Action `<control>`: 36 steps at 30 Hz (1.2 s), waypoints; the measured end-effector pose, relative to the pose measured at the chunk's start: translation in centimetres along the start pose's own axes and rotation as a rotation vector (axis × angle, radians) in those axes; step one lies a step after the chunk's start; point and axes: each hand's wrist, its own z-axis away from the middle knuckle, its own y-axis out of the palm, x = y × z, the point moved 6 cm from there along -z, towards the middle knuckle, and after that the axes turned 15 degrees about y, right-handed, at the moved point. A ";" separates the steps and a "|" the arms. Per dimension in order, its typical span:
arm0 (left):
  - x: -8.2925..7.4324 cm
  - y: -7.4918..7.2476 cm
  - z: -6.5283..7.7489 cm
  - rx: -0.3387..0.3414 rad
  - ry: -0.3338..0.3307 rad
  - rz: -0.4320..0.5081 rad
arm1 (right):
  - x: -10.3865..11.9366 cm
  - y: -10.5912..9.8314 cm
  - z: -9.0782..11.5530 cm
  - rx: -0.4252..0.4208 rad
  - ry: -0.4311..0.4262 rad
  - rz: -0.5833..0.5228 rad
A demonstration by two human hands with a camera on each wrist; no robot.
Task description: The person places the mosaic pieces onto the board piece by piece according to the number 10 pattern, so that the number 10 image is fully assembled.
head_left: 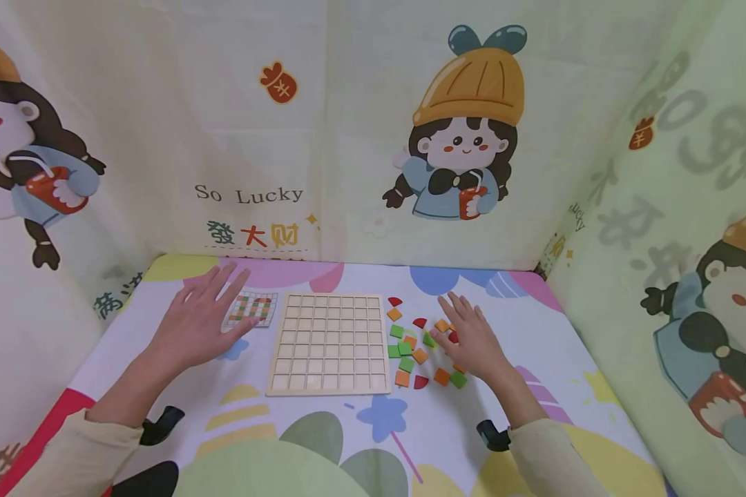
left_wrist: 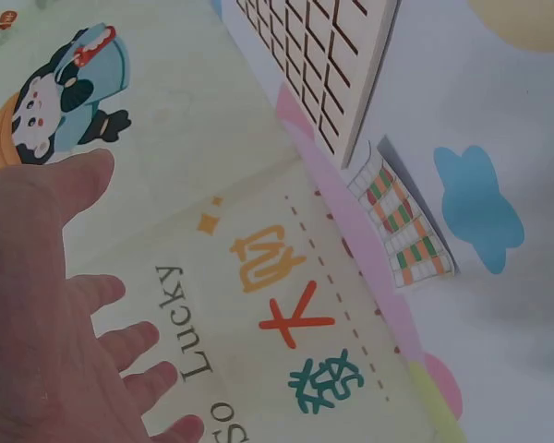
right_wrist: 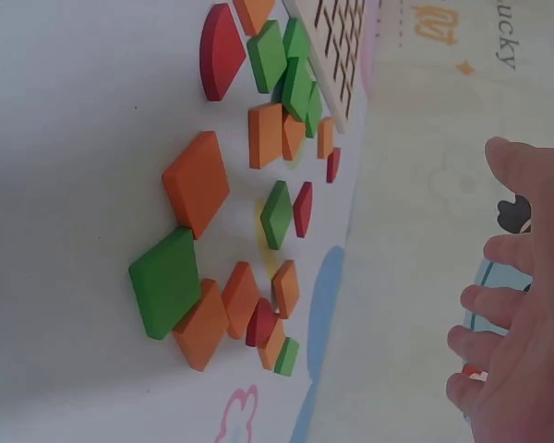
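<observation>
My left hand hovers with fingers spread near a small printed pattern card, which shows coloured squares on a grid. In the left wrist view the card lies beside the board's corner, apart from the fingers. A pale wooden grid board lies flat in the middle, its square cells unfilled. My right hand, fingers extended and holding nothing, is over loose pieces to the board's right. These are green squares, orange squares and red rounded wedges, some overlapping. The right hand hides a few of them in the head view.
A patterned cloth covers the table. Printed fabric curtains close off the back and both sides. Black camera mounts sit at both wrists.
</observation>
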 end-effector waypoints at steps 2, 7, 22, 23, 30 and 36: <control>-0.1 -0.1 0.0 -0.001 -0.001 0.012 | 0.0 0.0 0.0 0.002 0.000 -0.014; -0.1 -0.3 0.1 0.005 -0.011 0.062 | -0.2 0.1 0.0 0.025 0.019 -0.061; -0.1 1.1 1.1 0.089 -0.100 0.390 | -1.0 1.5 -0.2 0.136 0.087 -0.261; -0.1 1.3 1.2 0.089 -0.105 0.414 | -1.0 1.6 -0.2 0.129 0.079 -0.272; -0.1 2.5 1.7 0.055 -0.123 0.536 | -1.0 2.1 -0.1 0.068 0.035 -0.335; -0.3 2.9 2.0 0.059 -0.147 0.573 | -0.8 2.7 -0.1 0.036 0.008 -0.378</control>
